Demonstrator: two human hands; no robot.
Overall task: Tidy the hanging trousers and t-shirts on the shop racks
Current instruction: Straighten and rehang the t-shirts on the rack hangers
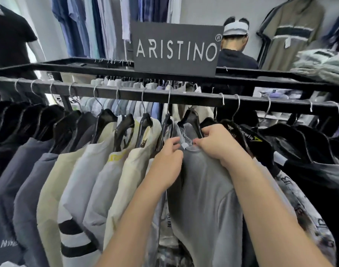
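At a shop clothes rack seen from above, two bare arms reach in from the bottom edge to a grey t-shirt [203, 189] hanging just right of centre. The left hand [166, 162] curls its fingers onto the left side of the collar, beside a small white label. The right hand [218, 145] is closed round the right side of the collar, against the shirt's black hanger [191, 116]. A black front rail [184, 96] runs across the whole width, with a second rail parallel behind it. On the front rail about nine metal hooks show left of the hands, their shirts packed shoulder to shoulder: dark ones at the far left, then blue-grey, cream and pale grey. About five hooks show to the right, set wider apart and carrying black shirts. Directly above the hands a stretch of rail is bare, the only open gap along it. One dark sign [176, 47] reading ARISTINO stands on the top of the rack. Behind it is one person [236, 54] in a pale cap and dark top, seen from the back. One mannequin [9, 39] in a black t-shirt stands at the left edge. More shirts hang along the far wall, one olive striped shirt [292, 33] hangs at the upper right, and a pile of folded pale clothes [322, 64] lies at the right edge.
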